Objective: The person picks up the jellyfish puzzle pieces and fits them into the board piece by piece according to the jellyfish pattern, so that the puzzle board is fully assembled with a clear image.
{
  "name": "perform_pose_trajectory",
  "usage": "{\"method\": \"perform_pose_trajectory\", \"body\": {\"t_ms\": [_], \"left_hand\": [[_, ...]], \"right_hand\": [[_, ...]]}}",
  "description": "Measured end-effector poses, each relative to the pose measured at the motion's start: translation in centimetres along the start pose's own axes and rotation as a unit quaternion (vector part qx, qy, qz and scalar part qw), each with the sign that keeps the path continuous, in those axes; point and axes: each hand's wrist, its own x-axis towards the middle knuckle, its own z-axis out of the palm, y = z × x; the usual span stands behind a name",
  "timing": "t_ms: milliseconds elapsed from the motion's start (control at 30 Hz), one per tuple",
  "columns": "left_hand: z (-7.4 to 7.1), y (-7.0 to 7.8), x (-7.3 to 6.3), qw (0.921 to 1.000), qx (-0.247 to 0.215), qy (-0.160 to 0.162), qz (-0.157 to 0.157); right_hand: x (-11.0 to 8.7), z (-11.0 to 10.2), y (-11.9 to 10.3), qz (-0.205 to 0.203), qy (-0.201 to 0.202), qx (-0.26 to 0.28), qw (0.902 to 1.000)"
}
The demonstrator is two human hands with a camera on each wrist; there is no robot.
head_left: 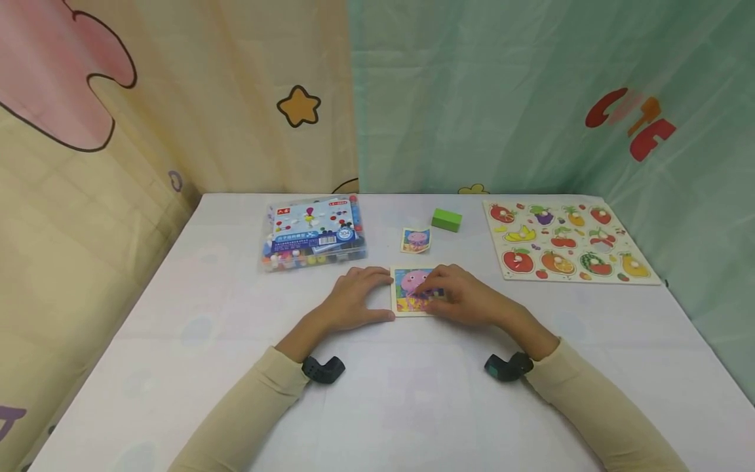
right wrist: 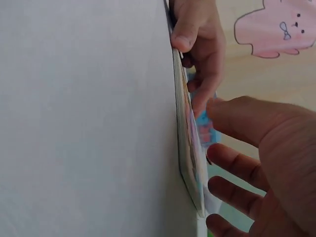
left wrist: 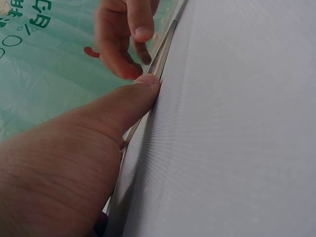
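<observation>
A square picture board (head_left: 405, 288) with a pale rim and a pink cartoon creature lies flat on the table. My left hand (head_left: 354, 300) holds its left side, thumb at the near corner and fingers at the far corner. In the left wrist view the left thumb (left wrist: 126, 106) touches the board's edge. Above the right part of the picture hovers my right hand (head_left: 468, 298), its fingers spread and loosely bent, partly covering it. The right wrist view shows no object between those fingers (right wrist: 234, 160). Behind the board lies a small card (head_left: 416, 239) with a similar pink picture.
At the back left stands a clear plastic box (head_left: 315, 229) of colourful parts with a blue label. A green block (head_left: 446, 220) sits behind the small card. A wooden fruit puzzle (head_left: 569, 242) lies at the back right. Curtains (head_left: 472, 98) hang behind the white table (head_left: 413, 406).
</observation>
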Motion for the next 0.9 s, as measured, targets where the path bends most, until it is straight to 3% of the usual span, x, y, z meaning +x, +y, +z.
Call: {"method": "perform_pose_trajectory", "body": {"t_ms": [200, 467, 667, 900], "left_hand": [[-0.1, -0.1, 0.2, 1.0000, 0.007, 0.000, 0.002], [-0.2, 0.1, -0.1, 0.9999, -0.008, -0.004, -0.004], [-0.2, 0.1, 0.1, 1.0000, -0.003, 0.008, -0.004], [-0.2, 0.0, 0.0, 1.0000, -0.008, -0.003, -0.004]], "right_hand": [[-2.2, -3.0, 0.4, 0.040, -0.015, 0.022, 0.9988], [-11.2, -6.0, 2.2, 0.126, -0.046, 0.008, 0.9910], [-16.8, -6.5, 3.9, 0.154, 0.011, -0.046, 0.9870], [-19.9, -5.3, 5.1, 0.137, 0.075, -0.048, 0.9865]]}}
